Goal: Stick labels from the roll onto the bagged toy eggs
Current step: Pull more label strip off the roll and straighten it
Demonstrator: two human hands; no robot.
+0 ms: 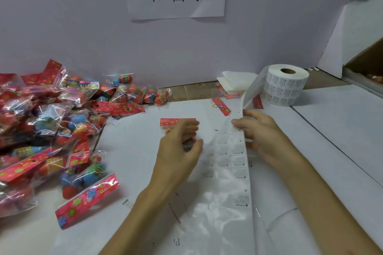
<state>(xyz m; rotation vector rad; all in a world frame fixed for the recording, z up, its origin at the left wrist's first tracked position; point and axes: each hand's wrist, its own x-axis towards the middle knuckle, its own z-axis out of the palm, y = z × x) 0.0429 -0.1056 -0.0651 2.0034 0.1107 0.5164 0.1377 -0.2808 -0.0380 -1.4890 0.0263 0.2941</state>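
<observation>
Liner strip (228,172) w/ right hand (259,130); left hand (180,145) grips bag (178,123).

White roll of printed labels (286,87) stands on end at the far right of my white surface (342,114), cardboard core up. Its translucent backing strip (228,163) trails off the roll toward me, mostly peeled, faint label outlines left on it. One clear bagged toy egg with a red flowered header card (177,122) sits mid-surface. Heaped pile of the same clear bags of red and blue eggs (51,126) on the left.
</observation>
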